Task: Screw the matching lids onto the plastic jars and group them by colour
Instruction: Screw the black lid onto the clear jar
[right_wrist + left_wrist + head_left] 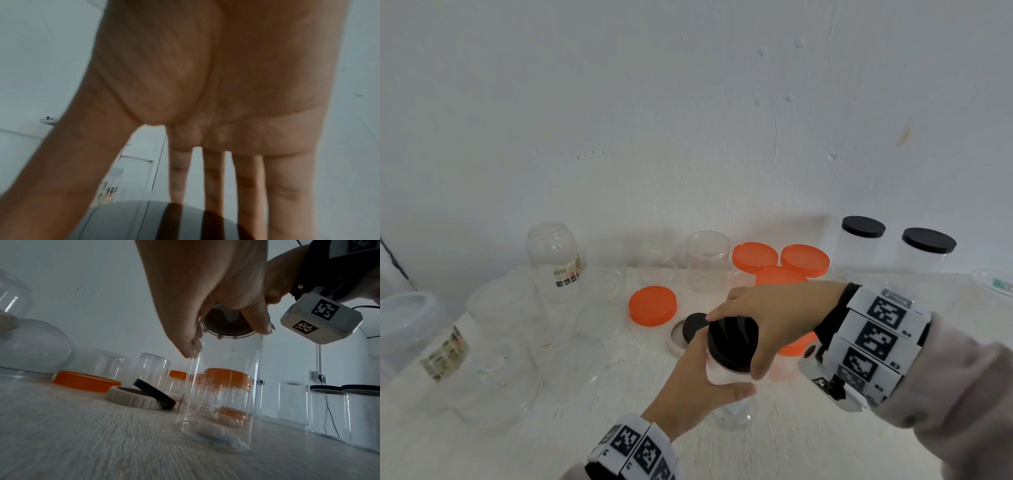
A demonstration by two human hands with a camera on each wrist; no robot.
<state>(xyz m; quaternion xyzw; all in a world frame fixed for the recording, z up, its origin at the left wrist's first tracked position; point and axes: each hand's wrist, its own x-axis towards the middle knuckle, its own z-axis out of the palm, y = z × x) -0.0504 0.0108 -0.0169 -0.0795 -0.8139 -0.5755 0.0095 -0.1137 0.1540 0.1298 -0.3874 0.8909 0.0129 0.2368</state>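
A tall clear plastic jar [732, 407] stands on the white table [808, 445] near the front. My left hand [695, 383] grips its upper wall from the left. A black lid [732, 342] sits on its mouth, and my right hand [774, 318] arches over the lid with fingers and thumb curled round its rim. In the left wrist view the jar [222, 386] is upright, with the lid [226, 324] seen from below through the clear wall. The right wrist view shows my right hand [205, 97] spread above the black lid [133, 224].
Two black-lidded jars [863, 246] [928, 253] stand at the back right. Several orange-lidded jars [804, 260] cluster behind my hands. A loose orange lid [652, 306], a beige lid [674, 342] and a black lid [693, 325] leaning on it lie left. Open clear jars [554, 260] fill the left side.
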